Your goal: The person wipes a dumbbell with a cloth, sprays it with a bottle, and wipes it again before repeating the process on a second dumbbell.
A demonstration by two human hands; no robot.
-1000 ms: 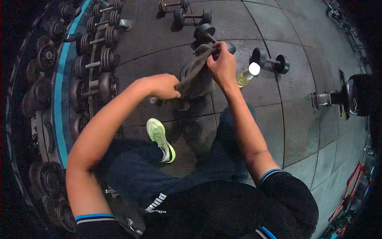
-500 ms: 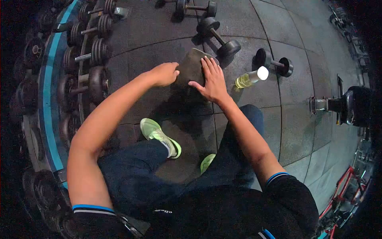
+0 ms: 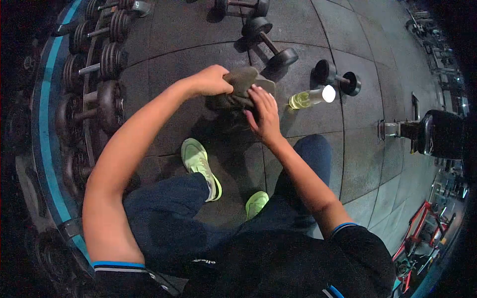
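A dark grey-brown cloth-like item (image 3: 241,78) is in front of me above the floor, with one part folded up over the rest. My left hand (image 3: 211,81) has its fingers closed on the item's left edge. On the item's right side lies my right hand (image 3: 265,113), its fingers spread and its thumb apart. A bottle of yellow liquid with a white cap (image 3: 309,98) stands to the right of my right hand.
Dumbbells lie on the dark tiled floor, one (image 3: 271,43) beyond the item and another (image 3: 339,78) beyond the bottle. A dumbbell rack (image 3: 87,113) runs along the left. A black padded machine (image 3: 439,134) is at the right. My green shoes (image 3: 201,164) are below my hands.
My left hand has taken hold of the item's left edge and lifted it, folding part of it over. My right hand has moved slightly down the item. The view has shifted a little.
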